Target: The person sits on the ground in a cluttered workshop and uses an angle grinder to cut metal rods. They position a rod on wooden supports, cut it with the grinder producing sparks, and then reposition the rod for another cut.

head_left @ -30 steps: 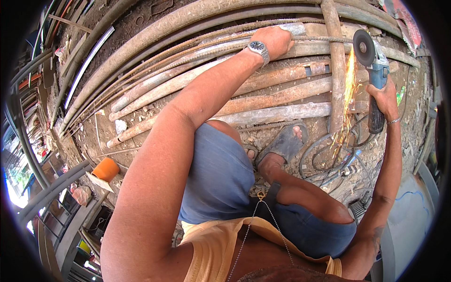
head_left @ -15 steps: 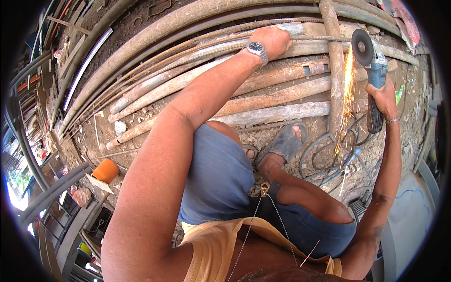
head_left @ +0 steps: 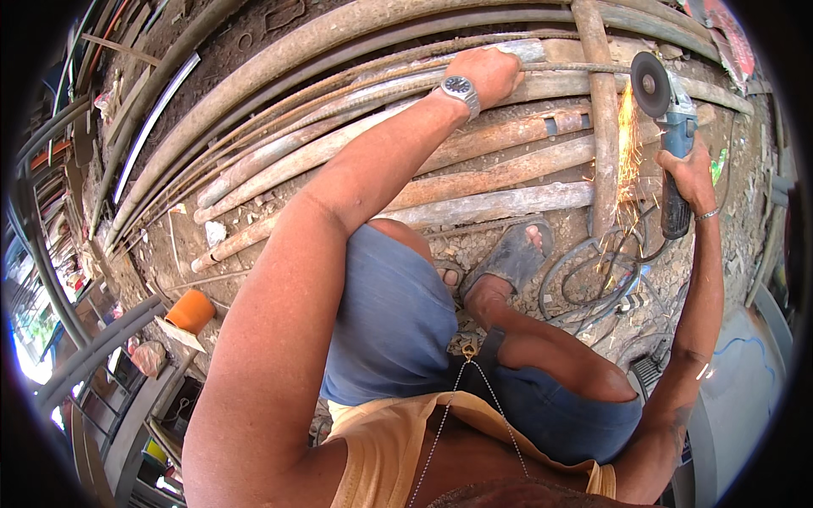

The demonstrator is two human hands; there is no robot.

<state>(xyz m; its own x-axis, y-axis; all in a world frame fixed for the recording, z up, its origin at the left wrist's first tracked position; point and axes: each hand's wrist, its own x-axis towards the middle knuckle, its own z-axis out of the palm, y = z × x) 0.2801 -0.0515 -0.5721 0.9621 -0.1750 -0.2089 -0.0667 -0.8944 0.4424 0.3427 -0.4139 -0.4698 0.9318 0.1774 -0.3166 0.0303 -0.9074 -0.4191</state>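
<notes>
My left hand (head_left: 487,74) is closed in a fist around a thin ribbed steel rebar (head_left: 576,67), which lies over the pipes and runs right to the cutting disc. In my right hand (head_left: 693,175) is a blue and black angle grinder (head_left: 678,135), held upright by its body. Its dark disc (head_left: 649,83) meets the rebar's right end just past a crosswise pipe (head_left: 604,144). Orange sparks (head_left: 627,152) stream from there toward the ground near my feet. My left fingers are partly hidden behind the back of the hand.
Several rusty pipes (head_left: 508,172) lie side by side in front of me. A coiled cable (head_left: 584,296) rests on rubble beside my sandalled foot (head_left: 508,258). An orange cylinder (head_left: 190,311) sits at the left. A grey panel (head_left: 737,398) stands at the right.
Sparks still fly, now a little shorter and more spread. Both hands keep their grip and almost the same place; the grinder has shifted very slightly left.
</notes>
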